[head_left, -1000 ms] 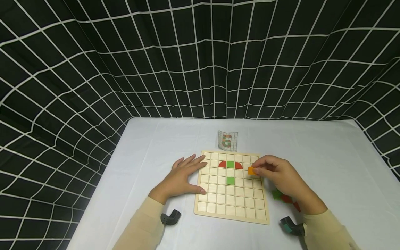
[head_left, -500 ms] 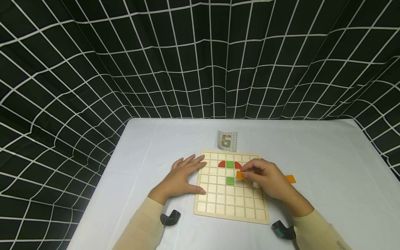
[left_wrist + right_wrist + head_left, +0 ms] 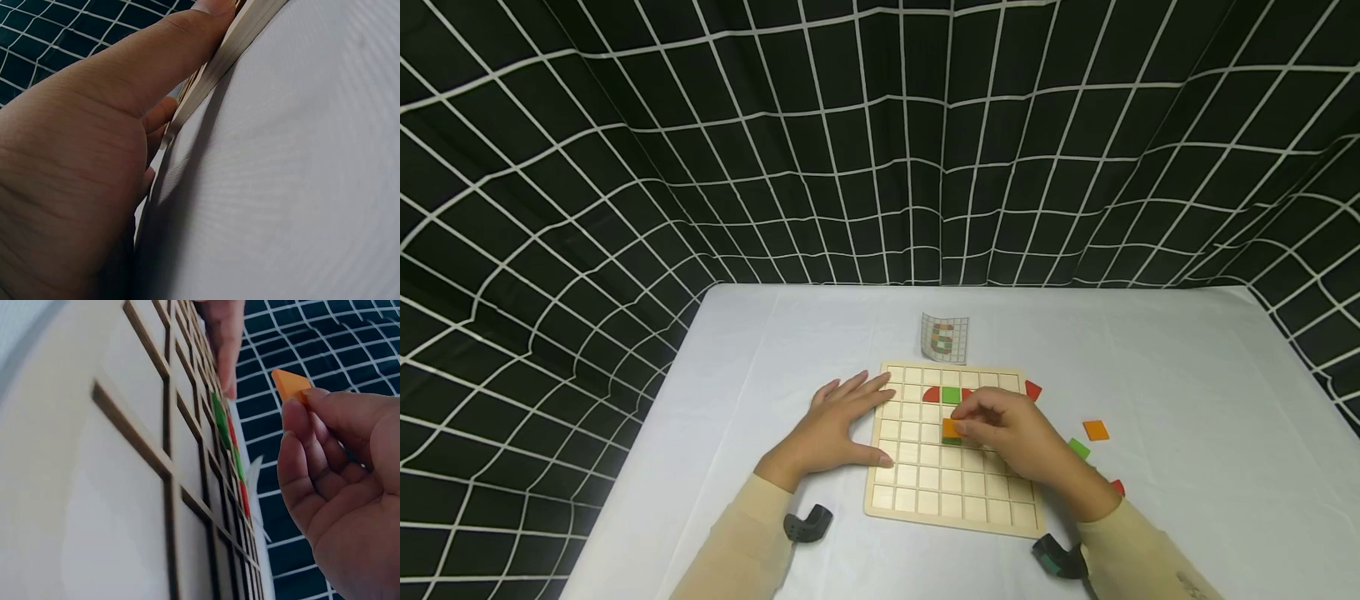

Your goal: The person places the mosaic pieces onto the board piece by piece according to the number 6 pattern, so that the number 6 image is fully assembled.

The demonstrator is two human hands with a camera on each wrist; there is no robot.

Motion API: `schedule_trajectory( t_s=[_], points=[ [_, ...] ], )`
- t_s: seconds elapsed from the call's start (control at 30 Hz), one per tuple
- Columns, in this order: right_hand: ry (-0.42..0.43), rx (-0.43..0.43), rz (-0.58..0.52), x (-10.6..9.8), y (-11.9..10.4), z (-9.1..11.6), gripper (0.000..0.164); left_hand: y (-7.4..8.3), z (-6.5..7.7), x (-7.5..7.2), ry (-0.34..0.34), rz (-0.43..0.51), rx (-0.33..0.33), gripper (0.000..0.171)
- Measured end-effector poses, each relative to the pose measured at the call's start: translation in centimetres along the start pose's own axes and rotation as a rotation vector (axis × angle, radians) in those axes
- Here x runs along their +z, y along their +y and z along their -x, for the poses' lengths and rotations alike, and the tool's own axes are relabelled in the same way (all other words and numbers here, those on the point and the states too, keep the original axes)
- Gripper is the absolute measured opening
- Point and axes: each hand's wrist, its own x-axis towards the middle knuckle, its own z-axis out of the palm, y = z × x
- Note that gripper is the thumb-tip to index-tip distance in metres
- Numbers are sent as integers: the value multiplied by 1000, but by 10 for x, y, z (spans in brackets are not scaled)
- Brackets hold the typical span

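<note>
My right hand (image 3: 1011, 429) pinches an orange square tile (image 3: 951, 427) between thumb and fingertips, above the wooden grid board (image 3: 917, 518). In the right wrist view the orange tile (image 3: 290, 382) is held tilted and clear of the board. From overhead it partly covers a green square tile (image 3: 951, 441) lying in the grid. Farther up, a row has a red curved tile (image 3: 932, 395), a green square (image 3: 951, 395) and another red tile (image 3: 967, 392), partly hidden by my right fingers. With fingers spread, my left hand (image 3: 835, 429) rests on the board's left edge.
Loose tiles lie right of the board: a red one (image 3: 1033, 390), an orange square (image 3: 1096, 430), a green one (image 3: 1078, 447) and a red one (image 3: 1117, 486) partly behind the wrist. A curled pattern card (image 3: 945, 337) stands behind the board on the white table (image 3: 760, 350).
My right hand has carried the orange tile leftward across the board, from near its right edge to above the lower green tile. Loose tiles at right are uncovered. My left hand stays put.
</note>
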Motion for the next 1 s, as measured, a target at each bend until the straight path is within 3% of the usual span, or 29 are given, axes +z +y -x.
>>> schedule_trajectory(
  t_s=[1.0],
  points=[
    [18, 37, 119, 34, 8, -20, 13, -1, 0, 0, 7, 14, 5, 104]
  ],
)
